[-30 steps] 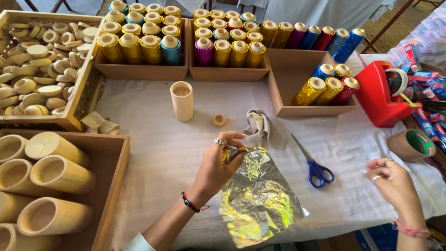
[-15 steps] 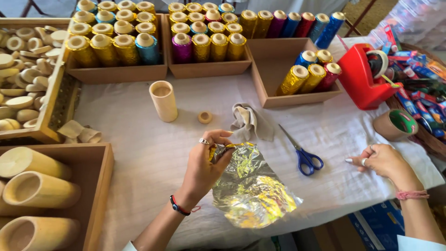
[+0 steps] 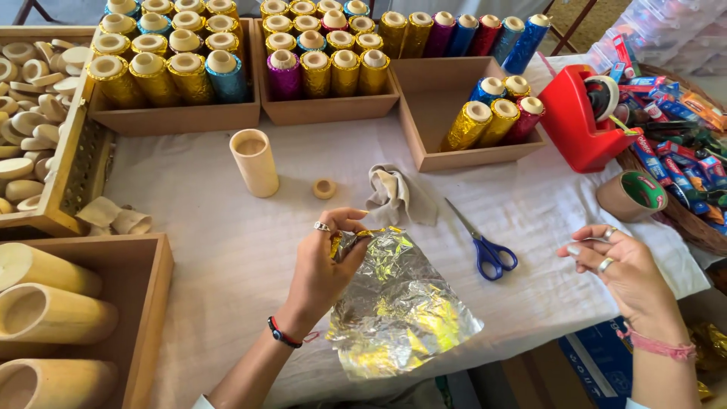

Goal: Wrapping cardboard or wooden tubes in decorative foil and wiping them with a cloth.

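My left hand [image 3: 322,261] pinches the top corner of a crinkled gold and silver foil sheet [image 3: 394,310] that lies on the white tablecloth [image 3: 212,250]. My right hand [image 3: 625,269] hovers at the table's right edge, fingers loosely curled, holding what looks like a thin clear strip; I cannot tell for sure. Blue-handled scissors [image 3: 485,246] lie between the two hands. A plain bamboo tube [image 3: 255,161] stands upright beyond my left hand, with a small wooden ring [image 3: 324,188] and a crumpled beige cloth [image 3: 394,198] beside it.
Wooden trays of foil-wrapped tubes [image 3: 182,64] line the back. A red tape dispenser [image 3: 583,117] and a brown tape roll [image 3: 632,197] sit at the right, by a basket of small packets [image 3: 681,113]. Plain bamboo tubes [image 3: 45,314] fill a box at left, bamboo rings [image 3: 30,113] another.
My left hand has stayed on the foil's corner. My right hand has lifted slightly, its fingers drawn closer together. The view has shifted a little.
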